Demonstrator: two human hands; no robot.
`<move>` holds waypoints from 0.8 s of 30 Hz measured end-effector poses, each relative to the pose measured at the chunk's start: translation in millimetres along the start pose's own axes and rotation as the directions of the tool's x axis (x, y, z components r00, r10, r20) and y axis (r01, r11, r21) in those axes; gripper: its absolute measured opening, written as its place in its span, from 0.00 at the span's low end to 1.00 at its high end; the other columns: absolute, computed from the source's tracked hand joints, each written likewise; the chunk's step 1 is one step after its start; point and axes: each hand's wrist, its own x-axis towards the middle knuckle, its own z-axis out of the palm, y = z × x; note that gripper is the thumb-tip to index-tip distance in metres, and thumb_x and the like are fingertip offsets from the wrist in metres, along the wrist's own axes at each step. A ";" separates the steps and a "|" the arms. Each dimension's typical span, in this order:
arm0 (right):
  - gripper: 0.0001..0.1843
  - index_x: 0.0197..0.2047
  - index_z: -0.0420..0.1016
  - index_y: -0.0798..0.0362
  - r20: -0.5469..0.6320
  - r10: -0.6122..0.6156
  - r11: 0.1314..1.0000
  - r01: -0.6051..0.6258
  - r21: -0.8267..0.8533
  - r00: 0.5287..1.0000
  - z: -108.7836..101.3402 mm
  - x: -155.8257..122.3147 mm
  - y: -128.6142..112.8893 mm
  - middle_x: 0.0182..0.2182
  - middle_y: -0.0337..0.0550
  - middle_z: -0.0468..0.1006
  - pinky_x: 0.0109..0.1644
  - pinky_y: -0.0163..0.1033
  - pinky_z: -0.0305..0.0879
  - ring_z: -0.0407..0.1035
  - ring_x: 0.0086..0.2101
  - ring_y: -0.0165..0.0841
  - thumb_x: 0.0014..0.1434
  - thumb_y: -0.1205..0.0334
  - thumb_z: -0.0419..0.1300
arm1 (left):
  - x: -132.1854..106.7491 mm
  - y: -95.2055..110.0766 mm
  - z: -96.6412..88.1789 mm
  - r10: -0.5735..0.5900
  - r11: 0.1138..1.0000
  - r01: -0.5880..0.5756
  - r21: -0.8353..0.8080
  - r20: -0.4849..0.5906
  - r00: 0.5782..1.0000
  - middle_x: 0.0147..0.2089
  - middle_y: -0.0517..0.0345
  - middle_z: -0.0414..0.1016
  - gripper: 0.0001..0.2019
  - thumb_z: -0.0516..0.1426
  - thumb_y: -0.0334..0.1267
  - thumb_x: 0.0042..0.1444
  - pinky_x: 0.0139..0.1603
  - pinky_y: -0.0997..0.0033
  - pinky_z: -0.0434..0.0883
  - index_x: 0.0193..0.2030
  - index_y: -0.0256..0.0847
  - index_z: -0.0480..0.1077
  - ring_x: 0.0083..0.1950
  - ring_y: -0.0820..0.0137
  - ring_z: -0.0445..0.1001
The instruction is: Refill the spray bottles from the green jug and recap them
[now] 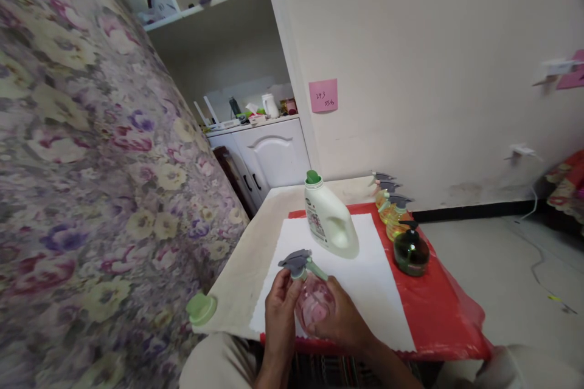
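Between my hands is a pink transparent spray bottle (314, 301) with a grey and pale green trigger head, held over the near edge of the white sheet (365, 292). My left hand (280, 307) grips it at the neck, just under the spray head. Around the lower right side of the body, my right hand (344, 319) is wrapped. Behind the bottle stands a large pale green detergent jug (331, 219) with its green spout uncovered. A light green cap (201, 309) lies at the left front corner of the table.
A red plastic sheet (438, 310) lies under the white one. Along its right side stand a dark green pump bottle (410, 252) and several yellow spray bottles (396, 223). A floral curtain (137, 194) hangs at left; the wall (410, 73) rises behind.
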 end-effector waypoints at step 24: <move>0.45 0.59 0.64 0.47 0.042 0.032 0.996 -0.035 0.079 0.999 -1.2 0.3 8.7 0.50 0.45 0.75 0.52 0.49 0.70 0.70 0.50 0.45 0.35 0.71 0.69 | -0.1 3.1 1.7 0.024 1.000 -0.024 -0.004 0.009 1.000 0.44 0.56 0.80 0.19 0.67 0.41 0.44 0.49 0.68 0.70 0.43 0.42 0.73 0.46 0.64 0.76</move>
